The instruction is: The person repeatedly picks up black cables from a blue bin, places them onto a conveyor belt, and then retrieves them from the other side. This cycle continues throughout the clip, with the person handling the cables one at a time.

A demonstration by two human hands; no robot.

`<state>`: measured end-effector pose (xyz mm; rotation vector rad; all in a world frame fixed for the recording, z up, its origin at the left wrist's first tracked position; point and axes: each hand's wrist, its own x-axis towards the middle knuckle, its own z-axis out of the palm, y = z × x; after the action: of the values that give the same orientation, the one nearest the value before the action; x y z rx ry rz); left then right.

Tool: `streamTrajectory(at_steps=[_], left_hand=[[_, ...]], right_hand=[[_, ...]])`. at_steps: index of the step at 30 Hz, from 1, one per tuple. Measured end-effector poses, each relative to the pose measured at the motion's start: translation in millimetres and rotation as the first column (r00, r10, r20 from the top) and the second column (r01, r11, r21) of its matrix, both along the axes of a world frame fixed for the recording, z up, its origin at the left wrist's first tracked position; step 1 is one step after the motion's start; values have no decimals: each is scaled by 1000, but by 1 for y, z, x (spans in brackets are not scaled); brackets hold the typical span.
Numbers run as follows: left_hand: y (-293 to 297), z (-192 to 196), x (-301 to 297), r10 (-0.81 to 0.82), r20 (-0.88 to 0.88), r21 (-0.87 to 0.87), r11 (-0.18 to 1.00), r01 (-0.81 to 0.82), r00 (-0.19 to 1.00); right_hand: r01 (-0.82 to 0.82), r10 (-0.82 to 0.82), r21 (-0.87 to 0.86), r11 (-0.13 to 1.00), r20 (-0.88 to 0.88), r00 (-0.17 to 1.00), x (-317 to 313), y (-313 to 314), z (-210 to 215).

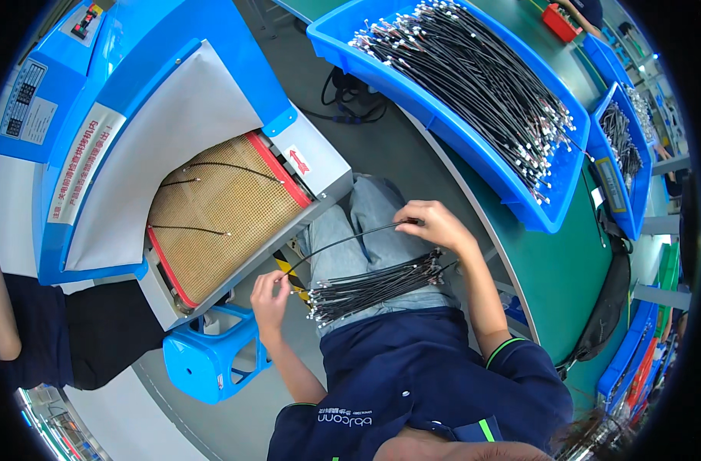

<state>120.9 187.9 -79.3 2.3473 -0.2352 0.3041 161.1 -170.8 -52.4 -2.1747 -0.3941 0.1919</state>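
Note:
A single black cable point(343, 241) is stretched in a slight arc between my two hands, above my lap. Its left end is pinched in my left hand point(270, 301), beside the belt machine's near corner. My right hand point(431, 223) has its fingers closed round the other end. Below the cable, a bundle of black cables point(377, 287) with small pale connectors lies across my thighs. On the tan mesh conveyor belt point(235, 196) of the blue machine, several black cables rest apart from one another, one of them a longer cable point(235, 167) near the far side.
A large blue bin point(550, 219) piled with black cables stands on the green table point(554, 269) to my right, with smaller blue bins beyond. A blue stool point(200, 361) is at my left. Another person point(28, 330) sits by the machine's left side. Loose black cord point(354, 104) lies on the floor.

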Motion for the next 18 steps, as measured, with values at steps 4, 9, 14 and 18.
streamTrajectory(at_steps=[4, 9, 14, 18], left_hand=[[9, 0, -3, 51, -50, 2, 999, -51, 997], [16, 1, -5, 56, -61, -11, 998, -57, 997], [22, 7, -4, 45, -29, 9, 999, -44, 999], [29, 18, 0, 39, 4, 62, 997, -39, 999]], right_hand=[[39, -46, 87, 995, 81, 996, -2, 3, 2], [159, -182, 183, 970, 113, 977, -5, 11, 0], [96, -130, 173, 980, 199, 971, -7, 10, -6], [-66, 46, 163, 984, 122, 991, -11, 5, -12]])
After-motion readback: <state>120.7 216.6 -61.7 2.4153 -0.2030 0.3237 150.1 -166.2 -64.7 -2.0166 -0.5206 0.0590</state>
